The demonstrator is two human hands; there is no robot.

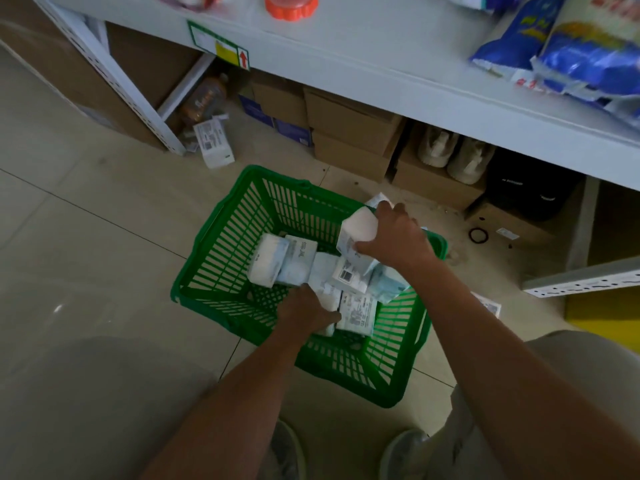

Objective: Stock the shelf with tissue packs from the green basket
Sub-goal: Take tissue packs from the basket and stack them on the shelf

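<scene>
A green basket (225,258) stands on the tiled floor below the white shelf (381,60). Several white and pale blue tissue packs (284,263) lie inside it. My right hand (394,233) grips a white tissue pack (358,230) lifted above the basket's far right corner, with another pack's corner showing behind the fingers. My left hand (306,311) reaches into the basket and holds a tissue pack (325,292) near the front; its fingers are partly hidden by the pack.
Blue and white bags (571,53) and an orange lid (291,5) sit on the shelf. Cardboard boxes (349,133), a pair of shoes (453,157), a bottle (204,98) and a loose white pack (214,143) lie under it. My feet (398,455) stand behind the basket.
</scene>
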